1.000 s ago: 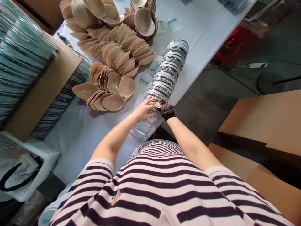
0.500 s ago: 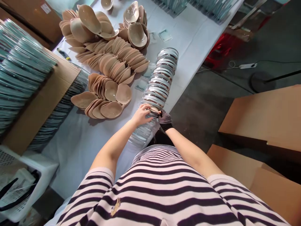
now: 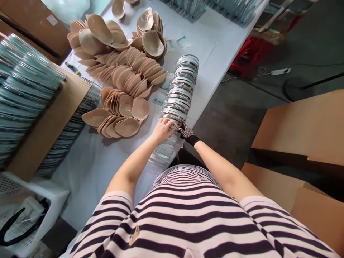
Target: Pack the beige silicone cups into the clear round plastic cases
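A long row of nested clear plastic cases (image 3: 179, 94) lies along the table edge in front of me, with beige pieces showing between several of them. At its near end are clear plastic trays (image 3: 162, 152). My bare left hand (image 3: 162, 129) curls its fingers over the left side of a case where the two groups meet. From the right, my right hand (image 3: 188, 134), in a dark dotted glove, has its fingers closed at the same case's rim. The fingertips and the case's inside are partly hidden. Left of the row lie beige adhesive bra cups (image 3: 128, 77) in overlapping rows.
Printed cards (image 3: 159, 99) lie beside the row on the white-covered table (image 3: 206, 39). Tall stacks of clear plastic trays (image 3: 29, 96) stand at left by a cardboard sheet (image 3: 51, 125). A white basket (image 3: 51, 193) is lower left; cardboard boxes (image 3: 301, 125) stand right.
The beige cup seen between my hands is now mostly covered. My right hand has moved slightly inward over the case's rim, and the view has shifted a little.
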The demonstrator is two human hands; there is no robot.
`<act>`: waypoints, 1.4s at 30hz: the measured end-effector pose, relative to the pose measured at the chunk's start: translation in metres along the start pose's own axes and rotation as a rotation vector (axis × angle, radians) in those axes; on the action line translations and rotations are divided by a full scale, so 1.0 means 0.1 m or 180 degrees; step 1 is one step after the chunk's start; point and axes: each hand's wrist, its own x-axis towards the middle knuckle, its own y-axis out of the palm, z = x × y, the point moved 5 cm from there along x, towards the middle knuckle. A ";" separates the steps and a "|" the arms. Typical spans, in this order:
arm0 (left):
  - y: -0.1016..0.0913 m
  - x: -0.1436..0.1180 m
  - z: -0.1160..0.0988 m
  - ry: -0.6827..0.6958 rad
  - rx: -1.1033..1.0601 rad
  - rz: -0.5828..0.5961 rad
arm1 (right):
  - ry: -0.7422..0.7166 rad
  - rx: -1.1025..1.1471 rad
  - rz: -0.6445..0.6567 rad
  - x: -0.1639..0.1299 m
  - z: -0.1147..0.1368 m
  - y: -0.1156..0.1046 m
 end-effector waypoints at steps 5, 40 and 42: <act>-0.02 0.22 0.04 -0.0244 0.0364 0.0389 | -0.0101 -0.0336 -0.0154 -0.06 0.12 -0.05; -0.64 -0.75 1.60 -0.3410 0.0783 -0.0953 | -0.3486 -0.1905 0.2171 1.74 2.48 0.85; -0.71 -0.76 1.60 -0.3366 0.0736 -0.0908 | -0.3433 -0.1855 0.2364 1.70 2.59 0.79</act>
